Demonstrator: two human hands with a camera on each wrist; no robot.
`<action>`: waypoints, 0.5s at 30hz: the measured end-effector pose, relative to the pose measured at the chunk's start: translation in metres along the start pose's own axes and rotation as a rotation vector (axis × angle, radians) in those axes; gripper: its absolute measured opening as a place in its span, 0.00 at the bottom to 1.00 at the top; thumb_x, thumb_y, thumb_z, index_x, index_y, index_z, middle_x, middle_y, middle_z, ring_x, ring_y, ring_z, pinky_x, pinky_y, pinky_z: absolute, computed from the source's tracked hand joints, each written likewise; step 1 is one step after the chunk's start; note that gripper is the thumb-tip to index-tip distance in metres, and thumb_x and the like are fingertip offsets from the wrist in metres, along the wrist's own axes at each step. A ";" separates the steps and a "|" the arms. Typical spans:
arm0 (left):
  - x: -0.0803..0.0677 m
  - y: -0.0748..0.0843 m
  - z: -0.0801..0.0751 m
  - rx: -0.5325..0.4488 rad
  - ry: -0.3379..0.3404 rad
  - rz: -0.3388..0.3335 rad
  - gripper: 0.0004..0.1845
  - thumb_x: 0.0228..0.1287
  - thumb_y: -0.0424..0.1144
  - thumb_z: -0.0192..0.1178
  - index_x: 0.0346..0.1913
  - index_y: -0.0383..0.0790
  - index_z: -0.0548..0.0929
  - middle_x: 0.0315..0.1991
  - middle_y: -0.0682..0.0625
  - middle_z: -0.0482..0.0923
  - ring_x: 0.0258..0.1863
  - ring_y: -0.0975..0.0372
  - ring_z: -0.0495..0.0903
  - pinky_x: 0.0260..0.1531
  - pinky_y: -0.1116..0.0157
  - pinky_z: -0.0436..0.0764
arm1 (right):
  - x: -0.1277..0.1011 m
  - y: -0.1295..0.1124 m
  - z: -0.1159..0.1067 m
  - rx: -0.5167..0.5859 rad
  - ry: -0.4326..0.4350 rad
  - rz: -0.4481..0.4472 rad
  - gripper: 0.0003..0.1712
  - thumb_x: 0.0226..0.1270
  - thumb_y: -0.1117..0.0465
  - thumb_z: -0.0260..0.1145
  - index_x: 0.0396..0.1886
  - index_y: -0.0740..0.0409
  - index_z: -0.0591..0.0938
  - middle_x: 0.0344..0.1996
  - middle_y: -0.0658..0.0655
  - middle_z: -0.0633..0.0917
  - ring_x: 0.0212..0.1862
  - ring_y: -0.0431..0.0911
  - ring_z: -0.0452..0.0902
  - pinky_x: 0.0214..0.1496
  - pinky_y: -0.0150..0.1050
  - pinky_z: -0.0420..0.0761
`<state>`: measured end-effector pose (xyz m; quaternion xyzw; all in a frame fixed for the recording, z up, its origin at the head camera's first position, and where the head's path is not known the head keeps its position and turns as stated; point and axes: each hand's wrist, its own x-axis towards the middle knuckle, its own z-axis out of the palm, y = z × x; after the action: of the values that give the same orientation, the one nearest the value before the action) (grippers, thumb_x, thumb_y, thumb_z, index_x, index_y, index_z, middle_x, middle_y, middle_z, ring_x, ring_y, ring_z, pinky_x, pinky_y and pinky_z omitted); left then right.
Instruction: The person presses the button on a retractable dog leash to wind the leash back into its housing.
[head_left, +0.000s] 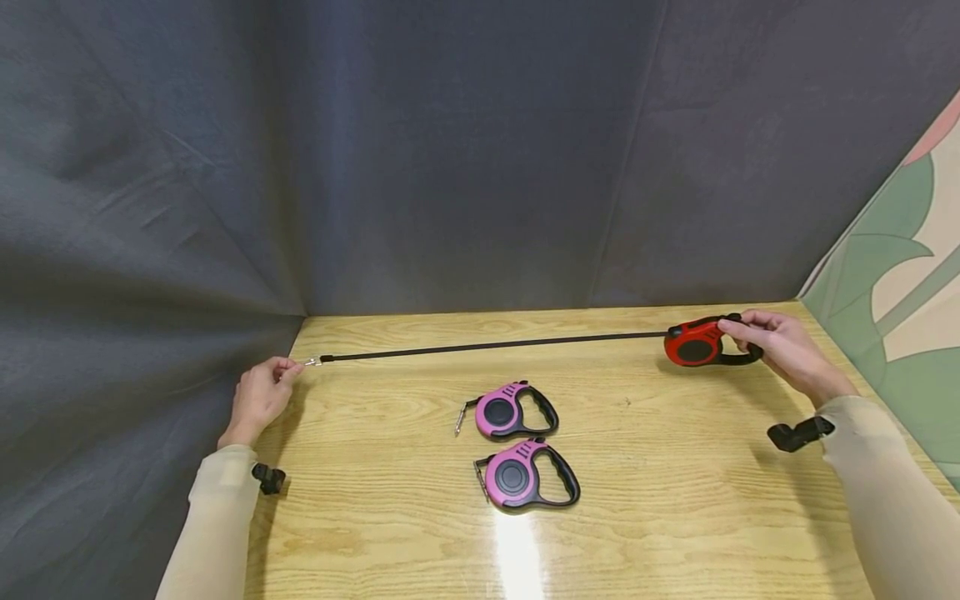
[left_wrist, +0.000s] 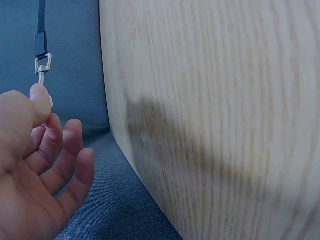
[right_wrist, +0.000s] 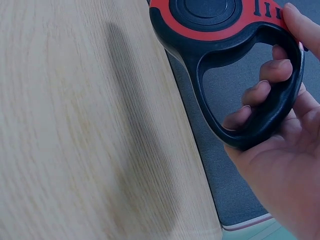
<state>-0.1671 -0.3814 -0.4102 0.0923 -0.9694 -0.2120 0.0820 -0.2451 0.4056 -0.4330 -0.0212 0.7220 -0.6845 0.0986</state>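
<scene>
A red and black retractable dog leash [head_left: 692, 345] is held up at the right, its loop handle [right_wrist: 270, 112] wrapped by the fingers of my right hand [head_left: 780, 350]. From its body the black strap [head_left: 495, 344] runs nearly straight across to the left. At the strap's far end, thumb and forefinger of my left hand [head_left: 258, 400] pinch the silver metal clip [left_wrist: 42, 70]; the other fingers are loosely bent. Two pink and black retractable leashes, an upper one [head_left: 498, 412] and a lower one [head_left: 512, 477], lie on the table below the strap, their clips toward the left.
The wooden table [head_left: 375, 517] ends at dark grey cloth [head_left: 480, 167] behind and at the left. A panel with green and pink patterns [head_left: 915, 275] stands along the right edge. Each wrist wears a small black camera mount.
</scene>
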 end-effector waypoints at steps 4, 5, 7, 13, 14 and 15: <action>0.000 -0.001 0.001 -0.001 -0.004 0.000 0.23 0.84 0.52 0.54 0.54 0.33 0.84 0.48 0.34 0.87 0.44 0.42 0.84 0.46 0.43 0.78 | 0.000 0.002 0.000 -0.002 -0.005 -0.006 0.13 0.80 0.63 0.65 0.31 0.52 0.78 0.23 0.45 0.79 0.31 0.42 0.67 0.40 0.44 0.52; 0.000 -0.001 0.001 0.001 -0.003 0.001 0.23 0.84 0.52 0.54 0.54 0.33 0.84 0.48 0.34 0.87 0.44 0.42 0.84 0.46 0.42 0.78 | 0.000 0.003 0.000 -0.001 -0.005 -0.005 0.13 0.80 0.63 0.65 0.30 0.52 0.78 0.23 0.45 0.79 0.31 0.42 0.67 0.39 0.44 0.52; 0.000 -0.002 0.001 0.004 0.000 0.005 0.23 0.84 0.52 0.54 0.54 0.33 0.84 0.48 0.34 0.87 0.44 0.42 0.84 0.45 0.43 0.78 | 0.000 0.003 0.001 0.003 -0.003 -0.002 0.13 0.81 0.63 0.65 0.30 0.52 0.78 0.23 0.45 0.79 0.31 0.42 0.67 0.39 0.44 0.52; -0.001 -0.002 0.002 0.015 0.006 0.013 0.22 0.84 0.51 0.54 0.53 0.32 0.84 0.47 0.34 0.87 0.42 0.44 0.84 0.45 0.43 0.78 | 0.000 0.004 0.002 0.001 0.001 0.010 0.13 0.80 0.62 0.66 0.30 0.51 0.79 0.23 0.45 0.79 0.31 0.41 0.66 0.39 0.44 0.52; -0.002 -0.002 0.002 0.015 0.006 0.012 0.22 0.84 0.51 0.55 0.53 0.32 0.84 0.47 0.34 0.87 0.42 0.44 0.84 0.45 0.44 0.78 | 0.001 0.004 0.002 0.001 0.001 0.011 0.13 0.80 0.62 0.66 0.30 0.52 0.79 0.23 0.45 0.79 0.31 0.41 0.66 0.39 0.44 0.52; -0.002 -0.002 0.002 0.015 0.006 0.010 0.22 0.84 0.51 0.55 0.53 0.32 0.84 0.47 0.34 0.87 0.42 0.44 0.83 0.45 0.44 0.78 | 0.001 0.005 0.003 -0.007 0.003 0.012 0.13 0.80 0.62 0.66 0.30 0.51 0.79 0.23 0.44 0.79 0.31 0.41 0.66 0.39 0.44 0.51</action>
<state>-0.1655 -0.3822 -0.4127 0.0886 -0.9712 -0.2042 0.0854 -0.2450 0.4032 -0.4377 -0.0162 0.7247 -0.6813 0.1016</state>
